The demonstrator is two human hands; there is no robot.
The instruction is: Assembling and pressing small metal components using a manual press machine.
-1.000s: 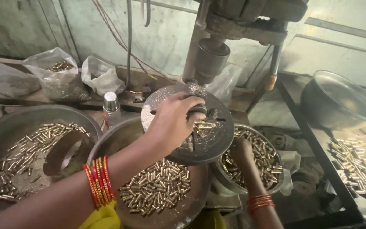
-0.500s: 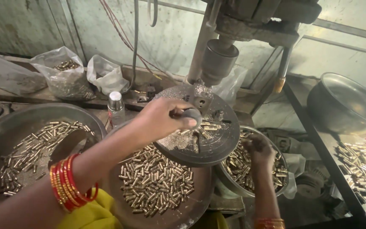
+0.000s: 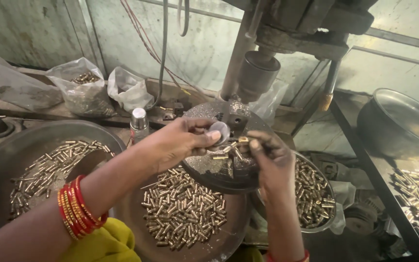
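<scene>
At far left, crumpled clear plastic bags point(image 3: 81, 92) slump on the grimy table point(image 3: 25, 114), one showing brass pieces inside. In front of them a broad, dull grey metal pan point(image 3: 6, 155) holds a scatter of short brass tubes point(image 3: 49, 167). A small silver-capped bottle point(image 3: 138, 123) stands upright just behind the left arm, which wears a stack of red and gold bangles point(image 3: 78, 213). The left hand point(image 3: 178, 143) is curled, thumb and fingertips pinched on a smooth, rounded silvery knob point(image 3: 219, 131) over the round, pitted metal plate point(image 3: 209, 167) of the press. Below, a shallow dark dish point(image 3: 233, 228) is heaped with shiny brass tubes. The right hand point(image 3: 270, 155) is closed at the fingertips on one small brass tube point(image 3: 243, 139) at the plate's middle, beneath the dark cylindrical ram point(image 3: 257, 75). At right sits another bowl of brass tubes point(image 3: 311, 194), then an empty-looking steel basin point(image 3: 403, 126).
</scene>
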